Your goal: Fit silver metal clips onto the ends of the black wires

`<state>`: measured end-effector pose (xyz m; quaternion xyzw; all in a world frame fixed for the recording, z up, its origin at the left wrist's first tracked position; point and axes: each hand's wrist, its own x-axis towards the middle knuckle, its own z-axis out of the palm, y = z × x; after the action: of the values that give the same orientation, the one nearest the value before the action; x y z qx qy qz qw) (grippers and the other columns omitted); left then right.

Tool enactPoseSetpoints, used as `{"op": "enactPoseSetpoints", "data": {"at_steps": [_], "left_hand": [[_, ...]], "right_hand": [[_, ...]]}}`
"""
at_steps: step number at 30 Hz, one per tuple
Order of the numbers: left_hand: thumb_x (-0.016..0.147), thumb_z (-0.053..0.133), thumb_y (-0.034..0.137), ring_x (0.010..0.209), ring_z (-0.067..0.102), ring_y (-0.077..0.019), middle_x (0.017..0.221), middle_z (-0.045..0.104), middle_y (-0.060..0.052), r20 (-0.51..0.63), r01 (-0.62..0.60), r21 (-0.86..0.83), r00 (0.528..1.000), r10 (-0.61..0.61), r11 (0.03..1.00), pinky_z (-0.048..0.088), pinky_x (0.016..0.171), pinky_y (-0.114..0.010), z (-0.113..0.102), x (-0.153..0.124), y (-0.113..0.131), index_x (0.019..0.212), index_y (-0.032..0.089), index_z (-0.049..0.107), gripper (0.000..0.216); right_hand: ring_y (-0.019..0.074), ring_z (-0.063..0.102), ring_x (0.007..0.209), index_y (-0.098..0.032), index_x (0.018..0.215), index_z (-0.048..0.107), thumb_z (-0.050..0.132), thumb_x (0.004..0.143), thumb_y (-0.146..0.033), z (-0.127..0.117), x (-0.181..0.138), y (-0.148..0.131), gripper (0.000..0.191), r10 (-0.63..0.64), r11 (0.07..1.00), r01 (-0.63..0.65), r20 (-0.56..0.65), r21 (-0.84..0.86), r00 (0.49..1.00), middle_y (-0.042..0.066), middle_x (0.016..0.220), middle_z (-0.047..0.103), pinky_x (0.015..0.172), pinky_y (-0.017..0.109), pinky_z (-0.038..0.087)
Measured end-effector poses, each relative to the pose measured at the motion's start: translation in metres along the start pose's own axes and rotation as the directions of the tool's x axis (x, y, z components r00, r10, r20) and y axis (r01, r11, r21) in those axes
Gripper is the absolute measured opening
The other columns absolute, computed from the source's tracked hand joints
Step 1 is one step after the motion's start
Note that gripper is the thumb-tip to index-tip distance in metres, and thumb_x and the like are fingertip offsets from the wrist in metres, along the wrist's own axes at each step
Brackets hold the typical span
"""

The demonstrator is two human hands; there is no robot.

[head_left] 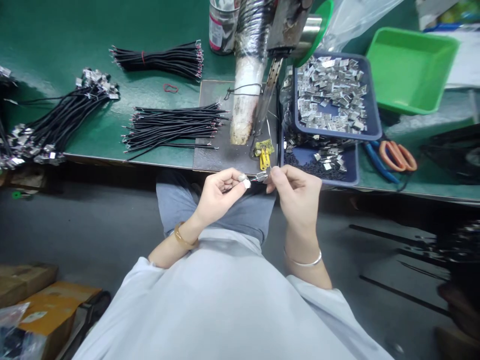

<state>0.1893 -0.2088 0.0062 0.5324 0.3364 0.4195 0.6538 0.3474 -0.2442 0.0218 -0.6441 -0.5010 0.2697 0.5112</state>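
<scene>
**Clip and wire pinched between both hands**

My left hand has its fingers closed narrow on what looks like a black wire. My right hand pinches a small metal clip at the wire's end. The fingertips nearly meet above my lap, just off the table edge. Beyond them are a yellow tool on a mat, a tray of clips on the right and a wire bundle on the left.

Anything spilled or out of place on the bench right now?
Metal clips lie scattered outside the upper blue tray, on the lower tray beneath it. A red rubber band lies loose on the green mat, and a few wires stray from the middle bundle. Nothing looks damaged.
</scene>
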Motion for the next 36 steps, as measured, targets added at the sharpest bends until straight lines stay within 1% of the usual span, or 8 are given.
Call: {"op": "enactPoseSetpoints", "data": {"at_steps": [4,8,13,15,20,24,30,36], "left_hand": [[0.083,0.065,0.022,0.055,0.049,-0.006,0.063,0.057,0.002,-0.03,-0.157,0.17,0.986,0.164,0.973,0.042,0.054,-0.017,-0.001,0.0,-0.002,0.072,0.016,0.061,0.014],[0.086,0.062,0.015,0.054,0.045,-0.0063,0.058,0.055,0.003,0.051,-0.4,0.473,0.902,0.429,0.785,0.039,0.055,-0.018,-0.007,0.001,0.0,0.07,0.014,0.065,0.016],[0.088,0.063,0.024,0.062,0.063,-0.0104,0.075,0.074,-0.004,0.031,-0.22,0.351,0.974,0.223,0.91,0.049,0.058,-0.019,-0.015,0.006,-0.004,0.084,0.012,0.074,0.016],[0.087,0.065,0.024,0.067,0.067,-0.0124,0.08,0.077,-0.006,0.0,-0.212,0.358,0.974,0.227,0.91,0.052,0.062,-0.02,-0.014,0.009,-0.007,0.085,0.012,0.077,0.016],[0.087,0.063,0.02,0.054,0.054,-0.008,0.063,0.067,-0.002,-0.064,-0.284,0.491,0.931,0.36,0.824,0.042,0.054,-0.019,-0.01,0.014,-0.011,0.081,0.013,0.077,0.017],[0.087,0.063,0.018,0.051,0.047,-0.0064,0.059,0.06,0.001,-0.076,-0.307,0.535,0.91,0.407,0.787,0.037,0.051,-0.018,-0.009,0.017,-0.01,0.077,0.013,0.075,0.016],[0.086,0.063,0.012,0.051,0.046,-0.005,0.061,0.06,0.002,-0.053,-0.371,0.599,0.866,0.498,0.71,0.035,0.051,-0.017,-0.005,0.022,-0.01,0.077,0.013,0.073,0.014],[0.084,0.063,0.011,0.053,0.049,-0.0068,0.06,0.059,0.003,-0.052,-0.365,0.646,0.855,0.516,0.67,0.037,0.053,-0.02,-0.002,0.028,-0.01,0.076,0.014,0.072,0.012]], "right_hand": [[0.008,0.048,0.046,-0.019,0.054,0.057,0.062,0.089,-0.063,0.002,0.004,-0.005,0.056,0.004,1.0,-0.006,0.1,0.02,0.995,-0.002,0.047,0.055,0.048,0.022,0.037],[0.0083,0.051,0.049,-0.019,0.063,0.06,0.063,0.089,-0.06,0.0,0.008,-0.001,0.049,0.007,0.998,-0.022,0.233,0.059,0.972,-0.002,0.054,0.059,0.049,0.021,0.04],[0.0082,0.053,0.052,-0.021,0.087,0.07,0.064,0.092,-0.037,-0.002,0.004,0.007,0.018,-0.213,0.956,0.246,0.198,-0.159,0.957,0.001,0.074,0.07,0.051,0.023,0.04],[0.0087,0.053,0.052,-0.022,0.09,0.072,0.063,0.093,-0.034,-0.002,0.002,0.01,0.015,-0.308,0.907,0.34,0.161,-0.248,0.938,0.001,0.075,0.07,0.051,0.024,0.041],[0.0103,0.058,0.048,-0.024,0.117,0.062,0.056,0.099,-0.036,-0.001,-0.004,0.01,0.022,-0.257,0.966,0.252,-0.09,-0.063,0.962,-0.005,0.063,0.062,0.044,0.022,0.042],[0.011,0.068,0.055,-0.023,0.1,0.065,0.064,0.095,-0.03,-0.001,-0.007,0.008,0.008,-0.251,0.966,0.24,-0.13,-0.09,0.959,-0.002,0.077,0.072,0.051,0.023,0.053],[0.015,0.076,0.078,-0.022,0.089,0.066,0.067,0.091,-0.018,0.01,-0.002,0.01,0.004,-0.453,0.863,0.421,-0.06,-0.278,0.889,0.002,0.09,0.077,0.065,0.023,0.061],[0.0153,0.076,0.08,-0.021,0.084,0.063,0.065,0.092,-0.021,0.022,0.006,0.018,0.008,-0.359,0.926,0.342,-0.091,-0.16,0.929,0.004,0.097,0.078,0.067,0.025,0.064]]}}
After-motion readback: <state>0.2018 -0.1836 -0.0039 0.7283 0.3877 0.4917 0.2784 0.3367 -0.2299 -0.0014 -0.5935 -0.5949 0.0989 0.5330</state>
